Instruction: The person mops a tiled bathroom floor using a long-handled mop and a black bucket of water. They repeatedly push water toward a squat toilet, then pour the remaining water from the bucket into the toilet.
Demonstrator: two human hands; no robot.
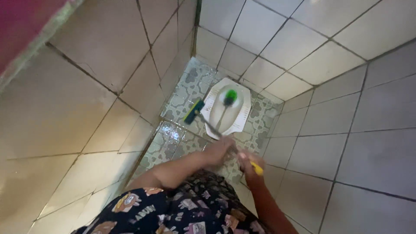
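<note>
Down on the patterned floor point(173, 143) between tiled walls point(303, 43) sits a white squat toilet point(242, 119), and I see a green-headed brush point(229, 97) resting inside its bowl. My left hand point(219, 151) has its fingers wrapped around the long handle of a blue-and-yellow scrubber point(193, 111) lying just left of the toilet. My right hand point(248, 164) grips a yellow handle end point(258, 169).

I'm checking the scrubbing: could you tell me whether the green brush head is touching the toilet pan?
Cannot tell. The head view shows the green brush head, blurred, over the white toilet pan, but from above neither contact nor a gap shows plainly.
</note>
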